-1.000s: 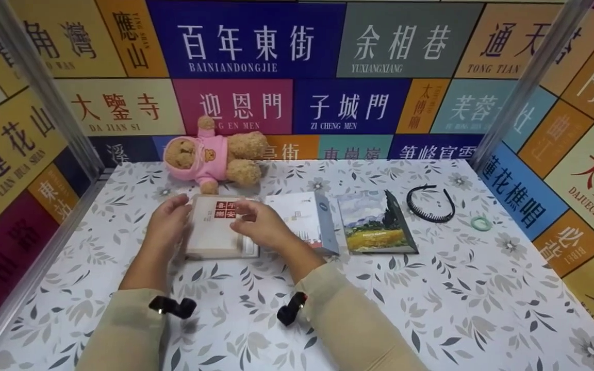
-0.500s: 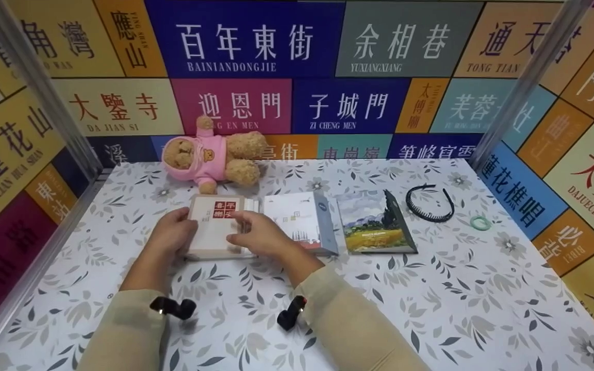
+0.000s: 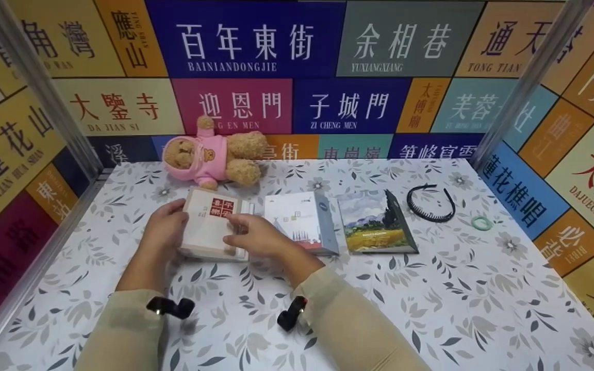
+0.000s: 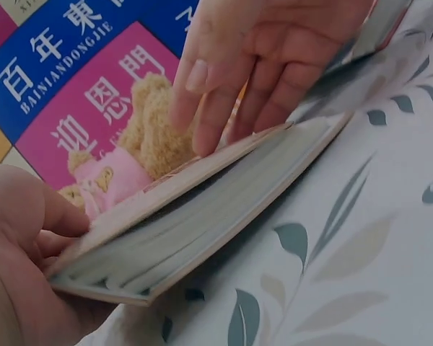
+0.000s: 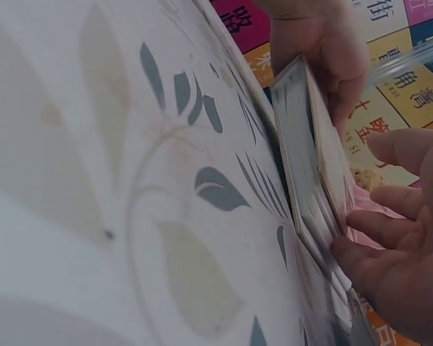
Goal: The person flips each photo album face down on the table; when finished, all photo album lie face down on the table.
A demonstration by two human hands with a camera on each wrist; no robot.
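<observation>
The left hand (image 3: 165,229) grips the left edge of the cream book (image 3: 209,224), with the thumb on the cover and the other fingers curled under it; in the left wrist view this edge is lifted a little from the bench (image 3: 431,288), so the book lies tilted. The right hand (image 3: 256,234) rests on the right part of the cover, its fingers (image 4: 224,94) rather straight and a little spread, pressing and not pinching. The book is in the left half of the bench, nearer to the far edge than to the near edge, and its right side is just beside the white book (image 3: 299,219). To do this lift well, I judge that the left hand should raise the edge slowly while the right fingers keep the cover closed, so the pages do not fan open, and the book should not slide into the white book. Further to the right lies the book with the painting (image 3: 377,224), then the black headband (image 3: 430,203) and the green ring (image 3: 481,222) near the right edge. The teddy bear (image 3: 217,154) lies at the far edge, behind the cream book
</observation>
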